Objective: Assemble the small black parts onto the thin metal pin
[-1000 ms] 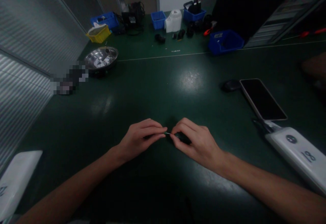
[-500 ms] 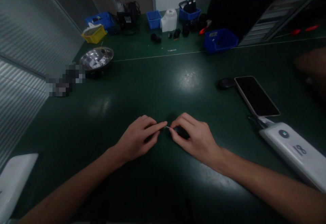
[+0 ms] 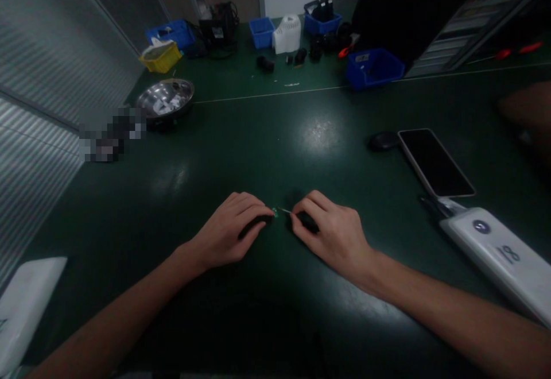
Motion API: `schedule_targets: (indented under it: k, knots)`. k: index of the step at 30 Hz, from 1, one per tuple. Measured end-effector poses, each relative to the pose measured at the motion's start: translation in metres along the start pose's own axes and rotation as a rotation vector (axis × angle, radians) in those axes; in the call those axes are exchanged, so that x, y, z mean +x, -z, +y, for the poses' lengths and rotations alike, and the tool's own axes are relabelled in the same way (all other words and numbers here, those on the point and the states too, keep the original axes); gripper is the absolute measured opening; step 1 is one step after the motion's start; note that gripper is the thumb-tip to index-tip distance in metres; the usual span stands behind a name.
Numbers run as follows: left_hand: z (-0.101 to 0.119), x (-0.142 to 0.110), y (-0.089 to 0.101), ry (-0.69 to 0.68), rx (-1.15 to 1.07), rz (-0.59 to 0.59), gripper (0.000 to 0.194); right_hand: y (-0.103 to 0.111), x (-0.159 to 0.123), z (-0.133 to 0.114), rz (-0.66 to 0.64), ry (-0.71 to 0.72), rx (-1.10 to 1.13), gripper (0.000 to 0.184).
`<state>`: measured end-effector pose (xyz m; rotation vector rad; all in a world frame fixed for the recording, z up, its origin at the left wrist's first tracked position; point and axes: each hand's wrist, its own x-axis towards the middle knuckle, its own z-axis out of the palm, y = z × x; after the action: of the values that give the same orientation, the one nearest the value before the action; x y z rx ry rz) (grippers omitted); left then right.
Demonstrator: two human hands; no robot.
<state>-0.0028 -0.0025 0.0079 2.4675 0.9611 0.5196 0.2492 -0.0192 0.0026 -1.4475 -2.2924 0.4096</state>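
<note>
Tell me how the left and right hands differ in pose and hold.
The right hand pinches a thin rod; the left hand has thumb and index fingertip apart, beside a small green piece, contact unclear.
The right hand's index finger bends; the left hand's reaches out straighter.
Both are over the table, fingertips facing.

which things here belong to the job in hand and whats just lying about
Seemingly in the job:
small green piece at the left hand
thin metal piece pinched by the right hand

Apparently just lying about:
smartphone
black computer mouse
metal bowl
yellow bin
</note>
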Motion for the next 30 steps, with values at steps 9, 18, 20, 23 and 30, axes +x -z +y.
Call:
schedule_targets:
  k: [9, 18, 20, 23, 30]
  knots:
    - [-0.007, -0.001, -0.005, -0.087, 0.082, -0.015, 0.03, 0.001, 0.003, 0.001, 0.047, -0.032, 0.079, 0.015]
    - [-0.034, -0.001, 0.016, 0.033, 0.168, 0.053, 0.031, 0.002, 0.005, 0.002, 0.037, -0.041, 0.105, 0.015]
    - [-0.055, -0.008, 0.032, 0.164, 0.181, 0.124, 0.034, 0.002, 0.005, 0.002, 0.032, -0.042, 0.12, 0.014]
    - [-0.092, -0.032, 0.061, 0.363, 0.288, 0.231, 0.037, 0.003, 0.004, 0.002, 0.031, -0.035, 0.131, 0.013]
    - [-0.17, -0.118, 0.117, 0.832, 0.548, 0.526, 0.044, 0.003, 0.003, 0.003, 0.028, -0.031, 0.136, 0.014]
